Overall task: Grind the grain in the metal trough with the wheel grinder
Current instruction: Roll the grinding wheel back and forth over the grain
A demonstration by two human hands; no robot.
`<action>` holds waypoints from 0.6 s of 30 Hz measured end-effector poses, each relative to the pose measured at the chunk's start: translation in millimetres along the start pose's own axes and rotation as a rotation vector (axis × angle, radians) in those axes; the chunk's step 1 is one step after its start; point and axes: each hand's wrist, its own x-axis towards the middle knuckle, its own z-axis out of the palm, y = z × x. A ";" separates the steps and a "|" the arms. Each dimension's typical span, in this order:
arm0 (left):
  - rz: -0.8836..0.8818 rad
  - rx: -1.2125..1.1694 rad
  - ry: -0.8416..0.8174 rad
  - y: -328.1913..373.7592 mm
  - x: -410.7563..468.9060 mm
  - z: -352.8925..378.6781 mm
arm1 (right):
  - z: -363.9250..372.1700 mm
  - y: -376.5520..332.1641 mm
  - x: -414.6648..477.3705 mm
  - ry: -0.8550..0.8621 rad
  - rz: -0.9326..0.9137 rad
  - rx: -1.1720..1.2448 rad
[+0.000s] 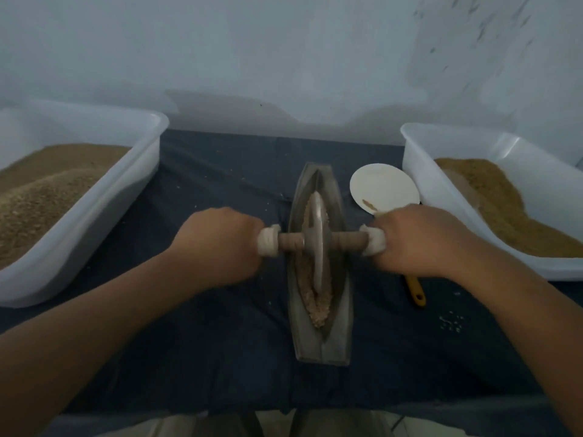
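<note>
A boat-shaped metal trough (pixel 342 329) lies lengthwise on the dark cloth, with crushed tan grain (pixel 318 310) along its groove. A metal wheel grinder (pixel 317 238) stands upright in the groove near the trough's middle, on a wooden axle with cloth-wrapped ends. My left hand (pixel 217 244) grips the left wrapped handle. My right hand (pixel 416 241) grips the right wrapped handle. Grain under the wheel is partly hidden.
A white tub (pixel 104 197) of tan grain stands at the left, another white tub (pixel 441 200) with grain at the right. A white scoop (pixel 381 187) with a yellow handle (pixel 416 290) lies between trough and right tub. Stray grains (pixel 451 323) dot the cloth. A wall stands behind.
</note>
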 end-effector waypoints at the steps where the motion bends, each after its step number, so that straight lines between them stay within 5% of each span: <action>1: -0.035 0.007 0.004 2.0 15.7 0.6 | 0.0 0.1 18.4 0.034 0.040 -0.030; 8: -0.160 0.001 0.004 13.1 95.4 -11.2 | 0.1 9.9 87.1 0.198 0.188 -0.080; 11: -0.075 0.006 -0.037 8.8 55.4 -8.6 | 4.6 9.7 51.1 0.125 0.095 0.000; 15: 0.144 0.110 0.189 0.4 -13.6 -12.2 | 19.5 2.8 -27.0 0.125 -0.016 0.094; 18: 0.098 0.097 0.088 -0.8 1.4 -8.5 | 29.4 2.8 -13.8 0.200 0.010 0.001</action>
